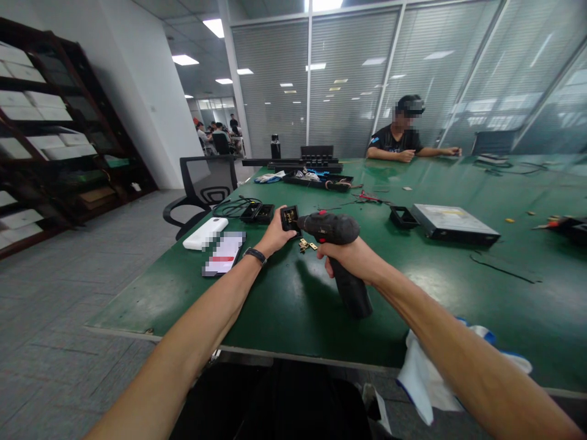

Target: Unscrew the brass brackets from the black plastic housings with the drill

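Note:
My right hand [345, 256] is wrapped round the grip of a black cordless drill [332, 227], whose nose points left. In my left hand [276, 235] is a small black box [290, 220], tilted so that its inside with brass-coloured parts faces the drill. The drill's tip is at the open side of the box; whether it touches a part inside I cannot tell. Just below the box, several small brass pieces [304, 245] lie on the green table [284, 305]. A dark band circles my left wrist.
Left of my hands lie a phone [224, 253], a white power bank-like block [205, 233] and black boxes [257, 212]. To the right are a metal-topped drive [455, 223], a small black tray [403, 217] and white gloves [431, 373]. A person [400, 131] sits across the table.

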The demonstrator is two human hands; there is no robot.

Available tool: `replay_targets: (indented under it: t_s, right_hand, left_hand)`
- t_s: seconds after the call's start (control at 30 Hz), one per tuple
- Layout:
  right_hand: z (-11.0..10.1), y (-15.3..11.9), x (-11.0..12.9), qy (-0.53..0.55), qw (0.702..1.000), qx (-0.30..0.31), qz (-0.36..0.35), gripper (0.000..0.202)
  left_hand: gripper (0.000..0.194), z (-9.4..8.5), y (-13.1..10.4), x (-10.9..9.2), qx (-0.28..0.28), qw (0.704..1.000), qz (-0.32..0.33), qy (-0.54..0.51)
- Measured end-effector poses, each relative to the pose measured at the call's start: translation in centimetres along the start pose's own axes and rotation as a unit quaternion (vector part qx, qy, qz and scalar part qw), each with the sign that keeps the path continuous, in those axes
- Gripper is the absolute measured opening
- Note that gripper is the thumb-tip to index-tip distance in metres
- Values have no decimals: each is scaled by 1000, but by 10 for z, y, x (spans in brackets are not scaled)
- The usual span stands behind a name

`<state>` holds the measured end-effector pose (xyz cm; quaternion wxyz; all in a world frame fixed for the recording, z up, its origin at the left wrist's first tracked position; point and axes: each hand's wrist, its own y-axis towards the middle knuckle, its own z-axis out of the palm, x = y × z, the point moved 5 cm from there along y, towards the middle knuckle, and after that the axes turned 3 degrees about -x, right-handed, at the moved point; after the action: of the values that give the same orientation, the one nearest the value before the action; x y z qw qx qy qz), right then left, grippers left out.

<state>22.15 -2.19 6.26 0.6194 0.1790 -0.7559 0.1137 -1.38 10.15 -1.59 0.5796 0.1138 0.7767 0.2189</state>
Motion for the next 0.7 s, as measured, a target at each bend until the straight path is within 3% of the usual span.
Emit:
replay_targets:
  t_s: [0.7]
  right_hand:
    - [1,0,1,-10,1000,1,5,13]
  left_hand:
    - [105,0,2,1,3,1000,9,-1]
